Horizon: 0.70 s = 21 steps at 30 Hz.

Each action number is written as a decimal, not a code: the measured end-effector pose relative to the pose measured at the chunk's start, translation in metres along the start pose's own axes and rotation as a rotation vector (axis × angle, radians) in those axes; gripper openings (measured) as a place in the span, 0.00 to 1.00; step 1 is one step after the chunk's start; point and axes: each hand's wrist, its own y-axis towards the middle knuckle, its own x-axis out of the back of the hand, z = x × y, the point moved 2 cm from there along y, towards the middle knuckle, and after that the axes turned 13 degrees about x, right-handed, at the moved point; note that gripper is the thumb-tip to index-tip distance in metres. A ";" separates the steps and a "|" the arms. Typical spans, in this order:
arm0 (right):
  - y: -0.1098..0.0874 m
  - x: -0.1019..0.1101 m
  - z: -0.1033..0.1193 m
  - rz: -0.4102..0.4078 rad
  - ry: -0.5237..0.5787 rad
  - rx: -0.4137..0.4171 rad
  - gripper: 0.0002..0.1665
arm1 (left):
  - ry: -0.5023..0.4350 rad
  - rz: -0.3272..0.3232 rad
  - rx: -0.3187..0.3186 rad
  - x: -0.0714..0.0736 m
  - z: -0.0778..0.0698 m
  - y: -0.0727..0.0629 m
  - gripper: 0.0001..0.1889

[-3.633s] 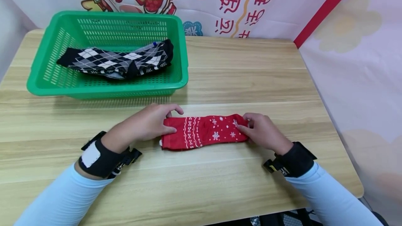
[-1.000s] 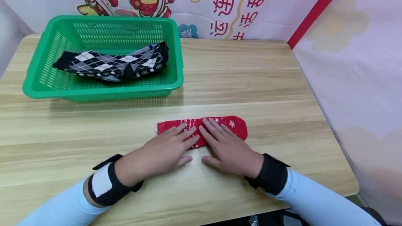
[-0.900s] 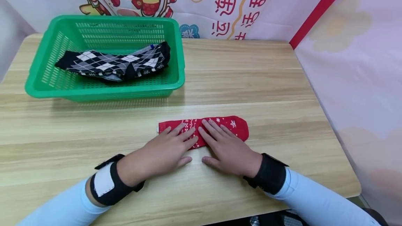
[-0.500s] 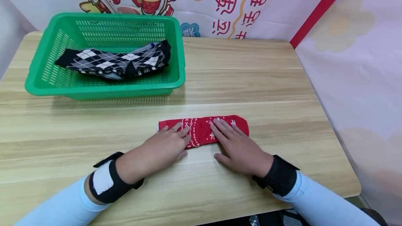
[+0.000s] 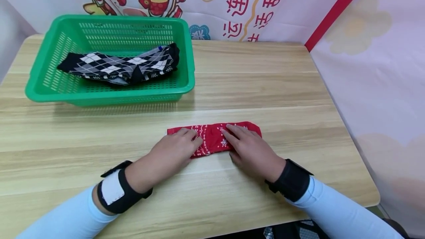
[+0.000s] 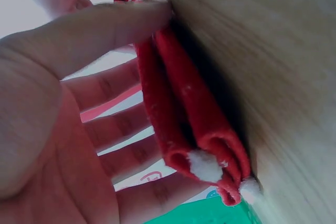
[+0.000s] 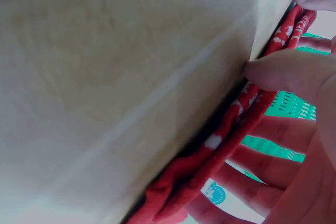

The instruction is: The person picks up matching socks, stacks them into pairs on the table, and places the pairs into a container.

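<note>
A stacked pair of red socks [image 5: 212, 137] with white snowflakes lies flat on the wooden table [image 5: 265, 84]. At the cuff side, my left hand [image 5: 174, 152] has its fingers over the top and its thumb at the near edge, gripping the layers. White tufts show at the cuff ends of the socks [image 6: 181, 90] in the left wrist view. My right hand [image 5: 254, 152] grips the toe half likewise. In the right wrist view its thumb [image 7: 286, 69] is tucked against the near edge, and the socks [image 7: 210, 150] show as layers under the fingers.
Behind the socks, at the back left of the table, stands a green plastic basket [image 5: 109, 97]. Black, grey and white argyle socks [image 5: 123, 65] lie in it. A printed white backdrop [image 5: 282, 17] rises along the table's back and right edges.
Both hands first held the ends of the socks, then lay flat with fingers spread on the middle. They have since moved apart a little, their fingers bending and thumbs drawing in at the near edge.
</note>
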 end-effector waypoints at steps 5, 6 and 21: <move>0.003 0.004 -0.001 0.009 -0.043 0.035 0.40 | 0.051 -0.034 -0.021 0.000 -0.001 -0.002 0.22; 0.004 0.005 -0.001 0.012 -0.053 0.043 0.40 | 0.055 -0.034 -0.021 0.000 -0.001 -0.003 0.23; 0.010 0.001 -0.016 0.034 -0.179 0.020 0.34 | 0.213 -0.063 0.052 -0.005 0.002 -0.001 0.28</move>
